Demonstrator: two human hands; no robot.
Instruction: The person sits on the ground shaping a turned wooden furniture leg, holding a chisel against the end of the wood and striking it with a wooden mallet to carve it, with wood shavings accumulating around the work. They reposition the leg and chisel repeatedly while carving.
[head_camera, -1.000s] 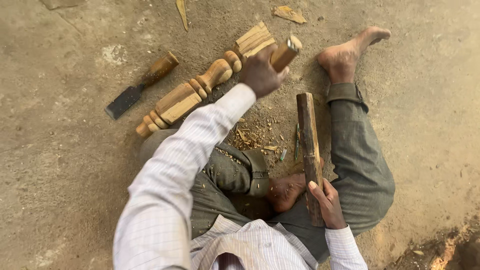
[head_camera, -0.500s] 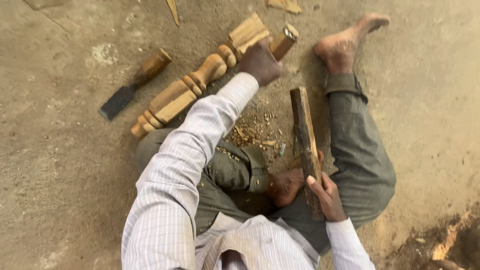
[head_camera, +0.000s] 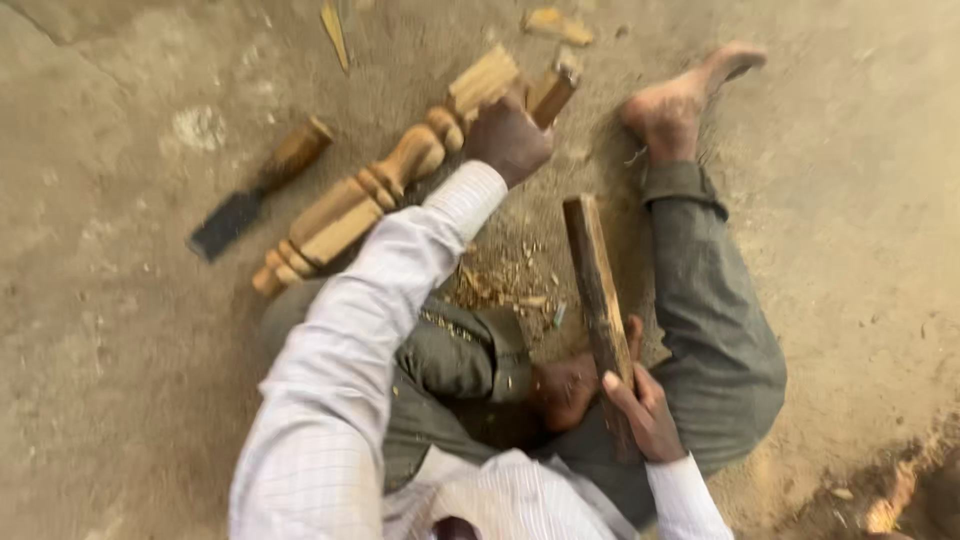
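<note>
From the head view I look down at myself sitting on the dirt floor (head_camera: 110, 400) with my legs folded. My left hand (head_camera: 508, 138), in the upper middle of the frame, is clenched around a short wooden-handled tool (head_camera: 550, 93) whose end sticks out above my knuckles; the picture is too blurred to tell what sort of tool it is. That hand sits right against the upper end of the turned wooden leg (head_camera: 385, 185), which lies on the floor slanting from the lower left up toward the top centre, its square block end by my fist. My right hand (head_camera: 645, 410), low and right of centre, grips the lower end of a flat wooden stick (head_camera: 595, 285) that rises upward between my knees. Wood chips (head_camera: 500, 285) lie scattered on the floor between the leg and the stick. A chisel (head_camera: 262, 188) with a dark blade and wooden handle lies apart at the upper left. My bare foot (head_camera: 680, 100) rests at the upper right.
</note>
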